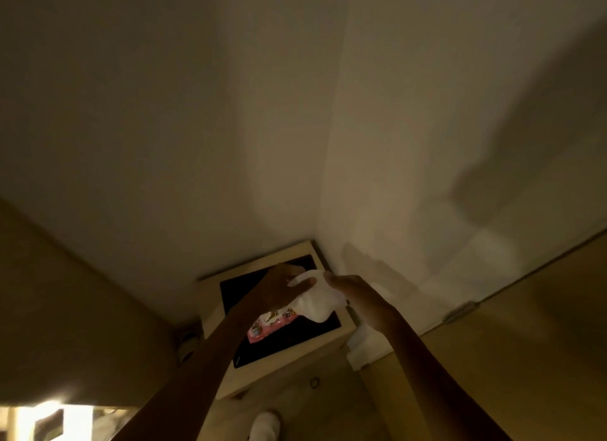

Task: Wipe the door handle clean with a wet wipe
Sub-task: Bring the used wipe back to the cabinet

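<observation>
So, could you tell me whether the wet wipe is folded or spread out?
Partly spread: the wet wipe hangs loose between both hands above the pink pack.

The small wooden stand (341, 337) sits wedged into a wall corner (320, 177), so walls block its far and right sides (the near side stays open). The pink wipe pack (271, 324) occupies part of its dark surface (325, 322).

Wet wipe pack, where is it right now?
In the head view, low centre: the pink wet wipe pack lies on the dark top of the small wooden cabinet in the wall corner, directly below the white wipe held between both hands.
</observation>
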Motion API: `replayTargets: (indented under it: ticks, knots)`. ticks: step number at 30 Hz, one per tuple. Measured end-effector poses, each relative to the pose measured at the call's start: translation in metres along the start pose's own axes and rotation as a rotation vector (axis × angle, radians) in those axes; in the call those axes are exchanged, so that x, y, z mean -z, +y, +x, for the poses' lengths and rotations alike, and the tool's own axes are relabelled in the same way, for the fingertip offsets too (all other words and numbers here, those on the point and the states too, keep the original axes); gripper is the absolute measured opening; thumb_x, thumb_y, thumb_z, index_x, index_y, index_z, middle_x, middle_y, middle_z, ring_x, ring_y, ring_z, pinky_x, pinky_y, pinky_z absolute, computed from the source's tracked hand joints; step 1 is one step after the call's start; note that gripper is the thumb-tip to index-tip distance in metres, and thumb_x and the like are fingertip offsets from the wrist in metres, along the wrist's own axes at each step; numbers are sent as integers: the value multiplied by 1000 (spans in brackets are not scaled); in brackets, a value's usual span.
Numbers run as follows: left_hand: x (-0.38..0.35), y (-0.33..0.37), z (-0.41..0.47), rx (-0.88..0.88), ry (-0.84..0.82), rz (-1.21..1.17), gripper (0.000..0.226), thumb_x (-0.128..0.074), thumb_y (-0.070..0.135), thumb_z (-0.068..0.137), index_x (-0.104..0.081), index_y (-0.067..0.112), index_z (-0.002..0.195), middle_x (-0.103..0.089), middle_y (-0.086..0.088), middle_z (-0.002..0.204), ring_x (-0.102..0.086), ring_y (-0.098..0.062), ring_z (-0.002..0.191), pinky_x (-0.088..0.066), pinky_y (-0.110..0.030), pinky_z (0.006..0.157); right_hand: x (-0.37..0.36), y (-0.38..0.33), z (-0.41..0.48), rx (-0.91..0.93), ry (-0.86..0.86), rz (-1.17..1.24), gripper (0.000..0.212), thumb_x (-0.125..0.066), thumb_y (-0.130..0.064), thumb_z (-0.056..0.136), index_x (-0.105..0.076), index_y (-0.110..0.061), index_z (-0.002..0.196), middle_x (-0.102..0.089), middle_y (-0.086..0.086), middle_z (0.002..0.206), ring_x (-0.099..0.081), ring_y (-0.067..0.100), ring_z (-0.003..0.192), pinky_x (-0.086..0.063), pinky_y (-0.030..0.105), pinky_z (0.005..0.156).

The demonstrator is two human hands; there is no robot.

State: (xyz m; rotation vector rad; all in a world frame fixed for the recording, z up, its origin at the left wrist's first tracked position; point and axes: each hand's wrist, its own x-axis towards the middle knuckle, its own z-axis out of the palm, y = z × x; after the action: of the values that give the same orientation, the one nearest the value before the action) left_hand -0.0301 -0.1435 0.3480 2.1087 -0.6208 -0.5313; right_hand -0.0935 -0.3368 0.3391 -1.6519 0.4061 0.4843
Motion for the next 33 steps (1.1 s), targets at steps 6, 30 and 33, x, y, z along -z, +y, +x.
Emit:
replayTargets:
  ticks: [6,30,33]
  knots:
    - [5,-34,28,46,-188,138,32,-73,32,81,-68,8,102,-66,-2,89,-53,5,66,-42,-4,57,7,6,24,61,42,100,45,-67,-47,83,-67,-4,93,-65,5,81,-60,21,77,-45,27,73]
    - [-74,-207,149,281,-87,195,27,-69,28,85,-69,13,107,-72,-6,104,-69,-15,90,-56,-27,80,18,142,195,-79,422,-225,24,-70,-24,86,-70,-7,102,-70,4,94,-63,4,74,-45,8,53]
    - [-95,-231,166,220,-82,249,22,-63,26,89,-71,16,107,-72,-6,104,-67,-16,91,-55,-30,81,15,177,216,-58,551,-254,25,-71,-30,83,-72,-14,102,-73,-3,96,-67,8,86,-54,20,72]
